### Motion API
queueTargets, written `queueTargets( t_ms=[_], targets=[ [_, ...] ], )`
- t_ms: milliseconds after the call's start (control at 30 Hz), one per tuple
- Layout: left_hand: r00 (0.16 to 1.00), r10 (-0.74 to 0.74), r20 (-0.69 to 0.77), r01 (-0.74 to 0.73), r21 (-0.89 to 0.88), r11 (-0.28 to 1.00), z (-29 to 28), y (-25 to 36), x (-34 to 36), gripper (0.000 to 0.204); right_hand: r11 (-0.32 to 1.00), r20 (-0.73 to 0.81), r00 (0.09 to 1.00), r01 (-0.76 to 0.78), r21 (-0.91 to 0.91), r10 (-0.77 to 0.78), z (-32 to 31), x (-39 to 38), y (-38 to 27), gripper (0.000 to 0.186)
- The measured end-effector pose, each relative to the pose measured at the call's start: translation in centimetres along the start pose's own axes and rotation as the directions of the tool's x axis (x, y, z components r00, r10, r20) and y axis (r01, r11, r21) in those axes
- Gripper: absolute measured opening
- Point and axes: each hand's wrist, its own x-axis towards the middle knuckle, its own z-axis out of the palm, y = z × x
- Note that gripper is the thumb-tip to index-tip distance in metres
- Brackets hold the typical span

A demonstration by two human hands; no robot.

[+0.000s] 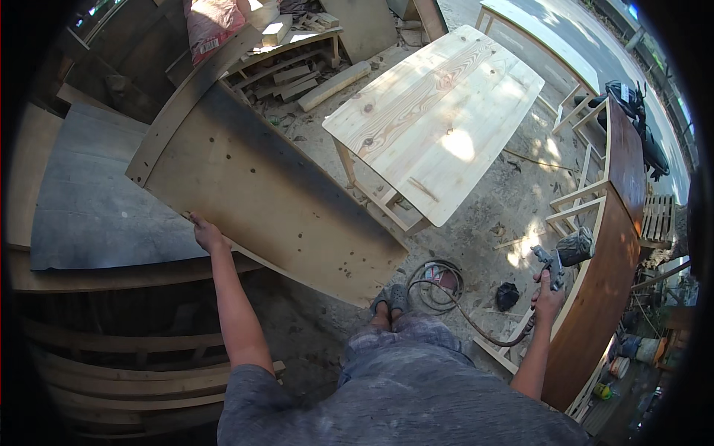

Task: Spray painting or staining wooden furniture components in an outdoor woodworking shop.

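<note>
My left hand grips the lower left edge of a large wooden panel, which is held tilted and carries dark overspray along one side and several dark spots. A grey sheet lies behind that hand at the left. In my right hand is a spray gun with a dark, paint-covered cup. A hose runs from the gun down to a coil on the ground. A pale wooden table stands ahead of me, beyond the panel.
Reddish-brown wooden tops on pale frames line the right side, near a parked motorbike. Another pale table stands at the back. Offcuts and a pink sack are upper left; curved boards lie lower left. A dark lump sits beside the hose.
</note>
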Motion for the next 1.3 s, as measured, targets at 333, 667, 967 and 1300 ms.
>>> queueTargets(
  t_ms=[333,667,967,1300],
  targets=[
    [0.904,-0.424,0.049,0.424,-0.229,0.876,5.1,-8.3,-4.0,0.081,0.999,-0.066,0.997,0.041,0.03,-0.039,-3.9,1.9,2.5,0.043],
    [0.813,-0.583,-0.004,0.583,-0.005,0.813,9.8,-15.9,-4.4,0.083,0.999,-0.301,0.953,-0.029,0.035,0.038,-6.8,-9.9,3.6,0.041],
    [0.664,-0.747,0.024,0.688,0.37,0.624,16.7,-21.1,-1.5,0.091,0.989,-0.384,0.912,-0.112,0.1,0.142,1.8,-27.7,-3.1,0.038],
    [0.608,-0.766,0.209,0.69,0.337,0.64,20.2,-27.4,-0.4,0.081,0.972,-0.366,0.907,-0.152,0.178,0.209,9.5,-40.5,-7.6,0.041]
  ],
)
